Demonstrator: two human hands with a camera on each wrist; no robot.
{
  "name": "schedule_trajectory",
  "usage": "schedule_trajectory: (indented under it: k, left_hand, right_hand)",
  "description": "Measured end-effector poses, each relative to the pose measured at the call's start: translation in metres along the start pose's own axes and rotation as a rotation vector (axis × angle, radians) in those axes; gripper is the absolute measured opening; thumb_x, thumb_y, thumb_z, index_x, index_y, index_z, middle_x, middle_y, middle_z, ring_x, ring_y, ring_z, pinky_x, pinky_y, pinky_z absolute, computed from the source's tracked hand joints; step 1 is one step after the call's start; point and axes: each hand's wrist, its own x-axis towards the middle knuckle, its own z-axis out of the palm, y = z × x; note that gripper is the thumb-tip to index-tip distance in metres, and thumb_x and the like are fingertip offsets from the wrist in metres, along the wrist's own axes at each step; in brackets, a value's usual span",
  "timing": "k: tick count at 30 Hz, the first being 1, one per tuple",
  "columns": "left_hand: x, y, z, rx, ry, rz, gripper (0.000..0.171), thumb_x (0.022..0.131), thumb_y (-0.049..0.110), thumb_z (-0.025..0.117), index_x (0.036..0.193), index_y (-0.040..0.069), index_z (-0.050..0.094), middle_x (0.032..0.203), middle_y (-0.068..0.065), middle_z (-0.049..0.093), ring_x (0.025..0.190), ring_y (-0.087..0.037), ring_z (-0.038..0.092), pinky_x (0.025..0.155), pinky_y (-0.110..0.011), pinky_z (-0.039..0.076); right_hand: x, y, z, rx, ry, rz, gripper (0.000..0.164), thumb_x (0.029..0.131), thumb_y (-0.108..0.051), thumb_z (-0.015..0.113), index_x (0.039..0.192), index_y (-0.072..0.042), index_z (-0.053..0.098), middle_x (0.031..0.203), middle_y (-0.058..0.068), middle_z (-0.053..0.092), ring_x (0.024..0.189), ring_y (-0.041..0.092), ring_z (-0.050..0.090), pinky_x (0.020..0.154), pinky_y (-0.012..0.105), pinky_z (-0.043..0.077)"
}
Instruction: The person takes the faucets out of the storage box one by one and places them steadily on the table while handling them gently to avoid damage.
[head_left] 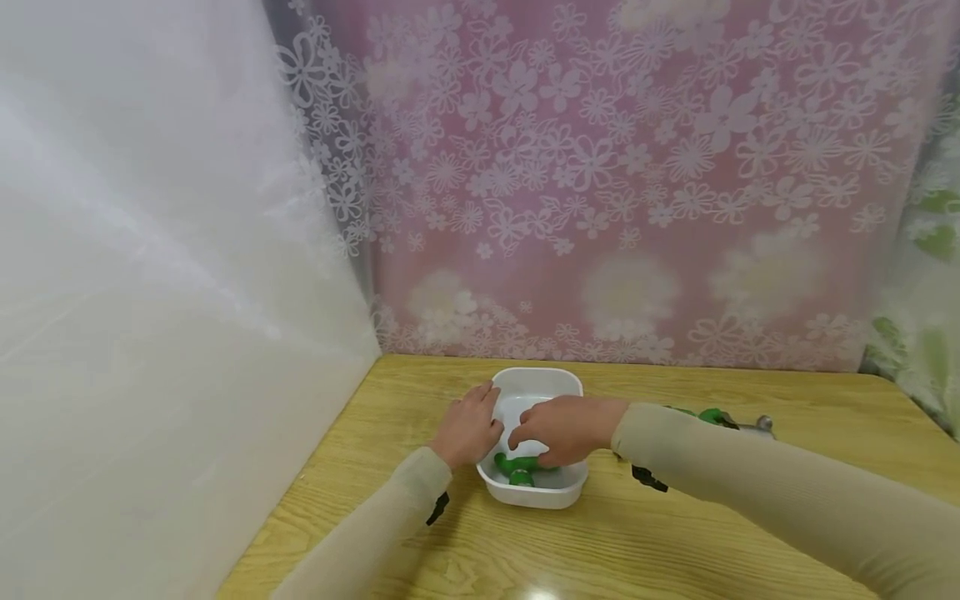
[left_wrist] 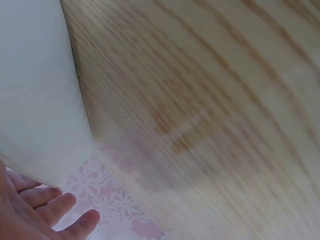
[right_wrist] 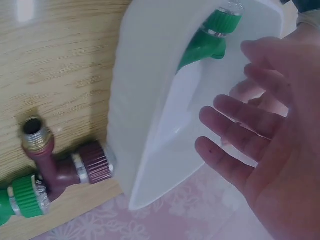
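Observation:
A white plastic basin stands on the wooden table. My left hand rests on its left rim, thumb toward the inside; in the left wrist view its fingers look loosely extended beside the rim. Over the basin hangs my right hand, fingers slightly bent and spread. Nothing shows between its fingers in the right wrist view. Under it, at the basin's near end, lies a green plastic tap with a ribbed green collar, partly hidden by that hand in the head view.
Right of the basin lies a maroon tap with a threaded brass-coloured end, beside another green fitting. My right sleeve partly covers more green pieces and a grey part. A flowered curtain hangs behind the table.

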Motion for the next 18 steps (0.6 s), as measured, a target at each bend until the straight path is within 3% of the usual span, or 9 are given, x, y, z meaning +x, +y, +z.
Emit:
schedule_trajectory:
  k: [4, 8, 18]
  left_hand:
    - [0.0, 0.0, 0.0, 0.012, 0.01, 0.014, 0.057, 0.102, 0.03, 0.046, 0.154, 0.008, 0.041, 0.162, -0.011, 0.036, 0.147, -0.028, 0.038, 0.113, -0.052, 0.041]
    - [0.0, -0.001, 0.002, 0.019, 0.031, 0.032, 0.056, 0.101, 0.028, 0.046, 0.152, 0.006, 0.043, 0.161, -0.013, 0.038, 0.146, -0.029, 0.041, 0.111, -0.052, 0.044]
    - [-0.002, -0.003, 0.001, 0.015, 0.037, 0.034, 0.056, 0.101, 0.03, 0.047, 0.152, 0.007, 0.043, 0.16, -0.013, 0.038, 0.145, -0.03, 0.041, 0.111, -0.052, 0.044]
  right_hand:
    - [0.007, -0.002, 0.0, 0.007, -0.045, 0.005, 0.043, 0.096, -0.025, 0.069, 0.137, -0.033, 0.062, 0.133, -0.005, 0.064, 0.116, 0.009, 0.061, 0.093, 0.033, 0.054]
    - [0.015, -0.004, 0.002, -0.008, -0.091, -0.002, 0.044, 0.096, -0.023, 0.068, 0.137, -0.038, 0.061, 0.134, -0.011, 0.063, 0.116, 0.006, 0.061, 0.093, 0.03, 0.053]
    - [0.03, -0.012, 0.004, 0.043, -0.171, 0.003, 0.049, 0.092, -0.016, 0.072, 0.135, -0.04, 0.064, 0.127, -0.015, 0.067, 0.089, -0.001, 0.059, 0.082, 0.022, 0.052]
